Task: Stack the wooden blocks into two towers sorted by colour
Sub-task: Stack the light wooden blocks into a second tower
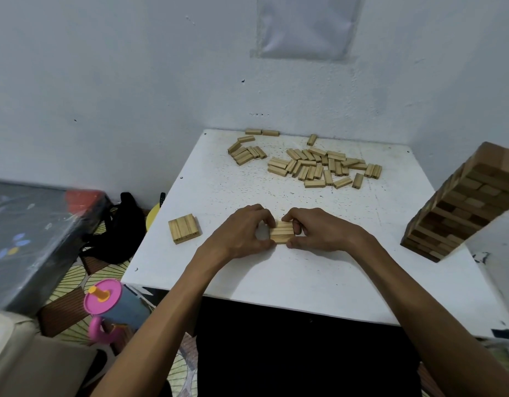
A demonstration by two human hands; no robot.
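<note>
Nearest, on the floor left of the surface, a pink-lidded cup [103, 296] is seen. On the white surface [276, 279], toward its near middle, a small set of pale blocks [282, 234] is held flat between both hands and appears to rest on the top. The left hand [242, 233] is curled at the set's left end, which is pinched by its fingers [269, 222] and thumb. The right hand [319, 233] is curled at the right end, which is pinched likewise by its fingers [290, 217] from the far side and by the thumb from the near side.

To the left, apart from the hands, a flat layer of pale blocks [184, 232] is laid side by side. A black bag [119, 227] is seen on the floor beyond the surface's left edge. At the right edge a tall tower of darker blocks [462, 202] is stood in crossed layers.

Farther back, a loose pile of pale blocks [319, 167] is scattered across the far middle, and a smaller cluster [246, 151] is gathered near the far left corner. Behind, a pale sheet [305, 24] is fixed to the wall.
</note>
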